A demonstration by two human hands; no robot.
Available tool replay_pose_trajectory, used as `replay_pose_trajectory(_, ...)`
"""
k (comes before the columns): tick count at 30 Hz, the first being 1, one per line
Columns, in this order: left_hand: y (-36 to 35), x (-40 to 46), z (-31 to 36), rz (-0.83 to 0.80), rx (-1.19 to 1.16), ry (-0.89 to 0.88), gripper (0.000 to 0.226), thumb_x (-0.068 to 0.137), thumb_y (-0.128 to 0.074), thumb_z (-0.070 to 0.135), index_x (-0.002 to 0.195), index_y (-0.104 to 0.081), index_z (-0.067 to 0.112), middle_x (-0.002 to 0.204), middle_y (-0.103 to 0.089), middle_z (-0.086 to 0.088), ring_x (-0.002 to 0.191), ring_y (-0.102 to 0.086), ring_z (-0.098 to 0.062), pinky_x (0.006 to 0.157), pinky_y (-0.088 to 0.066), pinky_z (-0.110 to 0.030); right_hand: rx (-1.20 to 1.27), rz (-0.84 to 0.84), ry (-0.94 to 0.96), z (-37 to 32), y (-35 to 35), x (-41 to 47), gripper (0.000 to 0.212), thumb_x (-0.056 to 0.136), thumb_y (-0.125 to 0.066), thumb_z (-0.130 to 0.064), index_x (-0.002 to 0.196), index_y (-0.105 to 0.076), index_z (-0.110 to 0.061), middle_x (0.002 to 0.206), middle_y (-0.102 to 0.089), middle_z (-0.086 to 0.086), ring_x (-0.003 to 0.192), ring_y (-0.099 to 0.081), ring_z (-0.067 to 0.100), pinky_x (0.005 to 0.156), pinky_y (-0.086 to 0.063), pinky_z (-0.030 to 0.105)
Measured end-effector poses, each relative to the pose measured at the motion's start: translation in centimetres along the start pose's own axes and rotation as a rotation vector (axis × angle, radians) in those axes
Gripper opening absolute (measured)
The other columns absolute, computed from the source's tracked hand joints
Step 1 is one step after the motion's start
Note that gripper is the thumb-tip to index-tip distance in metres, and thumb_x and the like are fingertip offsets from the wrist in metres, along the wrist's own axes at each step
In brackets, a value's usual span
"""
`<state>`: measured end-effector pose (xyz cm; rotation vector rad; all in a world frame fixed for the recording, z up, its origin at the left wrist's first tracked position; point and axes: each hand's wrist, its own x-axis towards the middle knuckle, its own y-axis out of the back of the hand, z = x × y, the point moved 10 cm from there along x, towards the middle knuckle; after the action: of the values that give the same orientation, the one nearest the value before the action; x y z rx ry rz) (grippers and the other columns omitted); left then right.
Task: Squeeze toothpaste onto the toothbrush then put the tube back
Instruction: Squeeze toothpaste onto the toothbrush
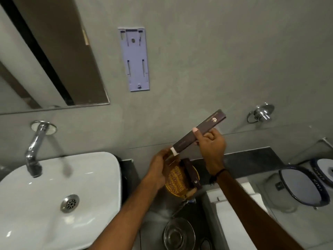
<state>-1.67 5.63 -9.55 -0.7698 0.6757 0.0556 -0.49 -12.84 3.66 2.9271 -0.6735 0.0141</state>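
My right hand (211,147) grips a long dark brown box (203,129) with a small gold logo, held tilted above the counter. A white piece (174,151) shows at the box's lower end, and the fingers of my left hand (159,170) are pinched on that end. Below the hands a round wicker basket (173,184) holds a second dark brown box (191,175). No toothbrush or toothpaste tube is visible outside the boxes.
A white washbasin (59,195) with a chrome tap (35,150) lies to the left. A metal bowl (179,233) is low in the middle. A white cistern (232,213) and toilet seat (300,186) are right. A mirror (45,60) and a lilac wall bracket (134,59) hang above.
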Motion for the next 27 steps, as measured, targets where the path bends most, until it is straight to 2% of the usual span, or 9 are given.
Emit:
replay_pose_trajectory(1, 0.1, 0.0, -0.2, 0.028, -0.035, 0.012, 0.019, 0.098, -0.057, 0.017, 0.101, -0.071, 0.005, 0.091, -0.077, -0.017, 0.079, -0.073, -0.028, 0.065, -0.061, -0.036, -0.086, -0.055, 0.123, -1.6, -1.2, -1.1, 0.02, 0.086, -0.078, -0.02, 0.096, -0.065, -0.008, 0.074, -0.068, -0.008, 0.061, -0.066, -0.004, 0.057, -0.057, 0.013)
replay_pose_trajectory(3, 0.6, -0.1, -1.0, 0.084, -0.064, 0.044, 0.021, 0.099, -0.052, 0.02, 0.102, -0.065, 0.004, 0.084, -0.069, -0.017, 0.073, -0.065, -0.027, 0.062, -0.055, -0.034, -0.195, -0.146, 0.231, -2.5, -3.1, -3.2, 0.02, 0.085, -0.079, -0.021, 0.09, -0.062, -0.012, 0.071, -0.064, -0.013, 0.053, -0.059, -0.007, 0.053, -0.049, 0.008)
replay_pose_trajectory(6, 2.0, -0.3, -2.3, 0.161, -0.045, 0.103, 0.025, 0.101, -0.047, 0.022, 0.101, -0.061, 0.001, 0.07, -0.063, -0.014, 0.064, -0.056, -0.022, 0.061, -0.05, -0.03, -0.227, -0.105, 0.296, -3.2, -3.3, -4.5, 0.027, 0.085, -0.079, -0.026, 0.094, -0.065, -0.004, 0.078, -0.07, -0.008, 0.055, -0.058, -0.004, 0.059, -0.053, 0.02)
replay_pose_trajectory(10, 2.3, -0.7, -3.3, 0.195, -0.168, 0.144, 0.022, 0.099, -0.052, 0.02, 0.096, -0.06, 0.0, 0.079, -0.058, -0.017, 0.065, -0.054, -0.021, 0.063, -0.048, -0.03, -0.257, -0.085, 0.296, -3.3, -3.4, -4.9, 0.026, 0.083, -0.081, -0.028, 0.087, -0.062, -0.011, 0.073, -0.066, -0.01, 0.056, -0.057, 0.0, 0.073, -0.06, 0.038)
replay_pose_trajectory(14, 2.3, -0.5, -3.3, 0.178, -0.181, 0.135, 0.014, 0.098, -0.054, 0.015, 0.094, -0.057, 0.002, 0.081, -0.054, -0.015, 0.064, -0.053, -0.018, 0.056, -0.051, -0.026, -0.258, -0.027, 0.334, -4.5, -2.7, -4.9, 0.03, 0.083, -0.081, -0.028, 0.092, -0.065, -0.003, 0.078, -0.069, -0.003, 0.055, -0.056, 0.001, 0.064, -0.063, 0.036)
replay_pose_trajectory(18, 2.0, -0.3, -3.2, 0.143, -0.158, 0.134, 0.015, 0.1, -0.054, 0.018, 0.094, -0.056, 0.004, 0.077, -0.056, -0.013, 0.06, -0.054, -0.015, 0.045, -0.053, -0.02, -0.22, -0.002, 0.343, -5.2, -2.3, -5.1, 0.028, 0.085, -0.08, -0.024, 0.093, -0.065, -0.002, 0.077, -0.068, -0.005, 0.053, -0.055, 0.0, 0.057, -0.055, 0.024)
replay_pose_trajectory(22, 1.6, -0.1, -3.1, 0.112, -0.184, 0.112, 0.015, 0.098, -0.054, 0.015, 0.089, -0.058, 0.004, 0.069, -0.059, -0.014, 0.052, -0.057, -0.014, 0.047, -0.054, -0.019, -0.237, 0.01, 0.377, -6.0, -1.7, -5.3, 0.03, 0.085, -0.08, -0.022, 0.097, -0.068, 0.002, 0.082, -0.074, 0.006, 0.061, -0.061, 0.007, 0.064, -0.061, 0.032)
replay_pose_trajectory(25, 1.3, -0.2, -3.2, 0.107, -0.208, 0.093, 0.017, 0.099, -0.055, 0.015, 0.086, -0.061, 0.004, 0.059, -0.065, -0.013, 0.048, -0.062, -0.014, 0.048, -0.057, -0.021, -0.284, 0.046, 0.531, -7.7, -1.2, -6.3, 0.027, 0.084, -0.081, -0.02, 0.096, -0.071, 0.002, 0.086, -0.078, 0.012, 0.068, -0.068, 0.012, 0.065, -0.058, 0.018)
replay_pose_trajectory(27, 1.2, -0.4, -3.1, 0.123, -0.207, 0.064, 0.011, 0.096, -0.056, 0.013, 0.089, -0.059, 0.005, 0.067, -0.063, -0.014, 0.052, -0.062, -0.015, 0.048, -0.057, -0.021, -0.315, 0.01, 0.572, -8.2, -1.5, -6.7, 0.027, 0.083, -0.082, -0.019, 0.097, -0.072, 0.002, 0.092, -0.08, 0.013, 0.073, -0.073, 0.017, 0.067, -0.06, 0.022)
